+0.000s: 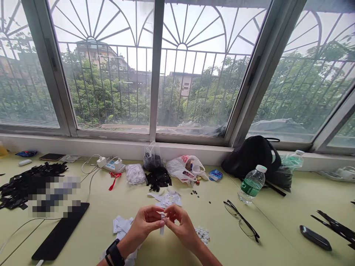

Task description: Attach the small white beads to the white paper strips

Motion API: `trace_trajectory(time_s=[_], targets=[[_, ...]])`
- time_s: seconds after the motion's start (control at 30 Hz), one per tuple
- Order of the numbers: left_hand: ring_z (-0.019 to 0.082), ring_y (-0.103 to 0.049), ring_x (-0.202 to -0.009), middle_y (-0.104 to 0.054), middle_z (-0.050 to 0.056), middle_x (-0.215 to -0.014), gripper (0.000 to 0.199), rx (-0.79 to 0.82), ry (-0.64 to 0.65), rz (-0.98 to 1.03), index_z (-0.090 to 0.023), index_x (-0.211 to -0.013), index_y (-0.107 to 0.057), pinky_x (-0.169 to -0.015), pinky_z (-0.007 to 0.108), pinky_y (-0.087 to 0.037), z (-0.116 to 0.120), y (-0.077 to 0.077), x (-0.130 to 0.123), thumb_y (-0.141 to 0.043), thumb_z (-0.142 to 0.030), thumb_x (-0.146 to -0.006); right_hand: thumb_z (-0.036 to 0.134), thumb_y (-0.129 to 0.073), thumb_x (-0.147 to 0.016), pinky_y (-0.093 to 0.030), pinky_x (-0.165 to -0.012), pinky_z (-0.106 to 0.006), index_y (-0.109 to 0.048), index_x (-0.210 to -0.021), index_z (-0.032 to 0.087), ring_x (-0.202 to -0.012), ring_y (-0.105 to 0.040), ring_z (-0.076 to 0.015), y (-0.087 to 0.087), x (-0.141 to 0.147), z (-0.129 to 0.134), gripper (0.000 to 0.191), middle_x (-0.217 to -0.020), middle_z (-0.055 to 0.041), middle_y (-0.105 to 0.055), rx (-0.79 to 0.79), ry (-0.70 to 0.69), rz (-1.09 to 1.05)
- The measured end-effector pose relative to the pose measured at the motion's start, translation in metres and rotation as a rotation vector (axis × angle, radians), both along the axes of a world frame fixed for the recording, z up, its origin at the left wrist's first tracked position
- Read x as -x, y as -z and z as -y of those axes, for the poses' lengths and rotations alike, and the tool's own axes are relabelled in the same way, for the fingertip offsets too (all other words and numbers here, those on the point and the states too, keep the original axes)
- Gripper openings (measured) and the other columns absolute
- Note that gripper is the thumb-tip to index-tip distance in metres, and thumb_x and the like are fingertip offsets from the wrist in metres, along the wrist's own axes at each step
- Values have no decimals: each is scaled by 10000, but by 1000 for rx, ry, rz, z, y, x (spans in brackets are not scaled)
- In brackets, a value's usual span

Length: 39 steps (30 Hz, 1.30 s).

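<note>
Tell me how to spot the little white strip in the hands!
Start at the big window, then drop to the green table. There, the left hand and right hand pinch a small white strip, the only white piece held up off the table.

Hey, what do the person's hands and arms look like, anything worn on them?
The left hand and right hand are gloveless. Its wrist wears a black strapped watch with a thin dark band beside it; the right forearm shows no sleeve.

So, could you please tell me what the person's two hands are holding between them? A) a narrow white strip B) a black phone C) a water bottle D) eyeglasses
A: the left hand and right hand pinch the narrow white strip between their fingertips.
</note>
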State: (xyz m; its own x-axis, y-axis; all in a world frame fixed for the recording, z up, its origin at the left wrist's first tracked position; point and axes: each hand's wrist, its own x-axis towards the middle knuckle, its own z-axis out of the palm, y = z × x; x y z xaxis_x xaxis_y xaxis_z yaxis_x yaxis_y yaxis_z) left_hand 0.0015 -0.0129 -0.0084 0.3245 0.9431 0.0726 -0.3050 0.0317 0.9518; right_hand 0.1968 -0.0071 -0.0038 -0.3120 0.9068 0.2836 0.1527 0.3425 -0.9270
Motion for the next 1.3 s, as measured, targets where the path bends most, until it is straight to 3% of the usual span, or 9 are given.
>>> trace_trajectory(time_s=[0.13,0.23,0.4,0.6,0.8,0.93,1.1,1.3], targets=[[200,-711,-721,-761,61,-735,465,-30,29,-12,-154,-1072,-761,-687,285,-514,1,-6,2,-936,-365,-697,524,-757,-864,-496,-709,-305,-673,-1074,223,-764,-585,-167,-2,0,2,376,-1036,-60,-653,108,-113,-115],[209,-717,-755,-749,59,-735,407,-54,62,-33,-156,-1071,-747,-706,284,-512,5,-11,2,-902,-350,-748,530,-765,-857,-500,-696,-303,-673,-1153,241,-736,-590,-151,-1,2,1,423,-1112,-71,-651,163,-180,-192],[224,-727,-807,-763,74,-846,347,-100,-2,-111,-175,-1020,-712,-723,294,-532,7,-5,0,-885,-317,-754,556,-797,-809,-523,-734,-340,-750,-1058,212,-778,-635,-207,6,-1,-6,427,-945,-69,-707,175,-144,-177],[217,-712,-754,-749,51,-791,197,-269,-158,-367,-192,-976,-736,-752,318,-557,4,0,2,-790,-214,-788,491,-825,-789,-510,-762,-341,-766,-872,195,-807,-629,-219,5,-8,-10,312,-850,-54,-702,172,-121,-172],[232,-710,-783,-769,62,-836,78,-432,-210,-480,-223,-917,-766,-772,322,-554,12,-8,0,-711,-244,-866,483,-783,-851,-481,-719,-313,-678,-1051,210,-751,-602,-185,-3,-6,-3,354,-795,-22,-665,202,-227,-210],[253,-715,-815,-791,73,-862,135,-521,-193,-555,-253,-879,-789,-809,347,-542,17,-11,-2,-664,-274,-923,578,-632,-951,-457,-658,-292,-650,-1014,212,-664,-565,-156,4,-2,-4,371,-741,-3,-625,214,-185,-198],[265,-722,-834,-793,97,-849,237,-680,-183,-656,-280,-902,-821,-801,364,-545,18,-7,1,-599,-267,-985,548,-751,-874,-378,-602,-251,-659,-843,174,-625,-512,-125,15,0,-7,386,-701,10,-583,277,-227,-150],[214,-725,-840,-789,62,-871,278,-941,-198,-642,-278,-1037,-771,-782,320,-575,16,-1,1,-522,-159,-1017,523,-824,-806,-391,-620,-257,-699,-851,155,-640,-531,-133,0,-1,-4,391,-708,-6,-625,371,-226,-236]])
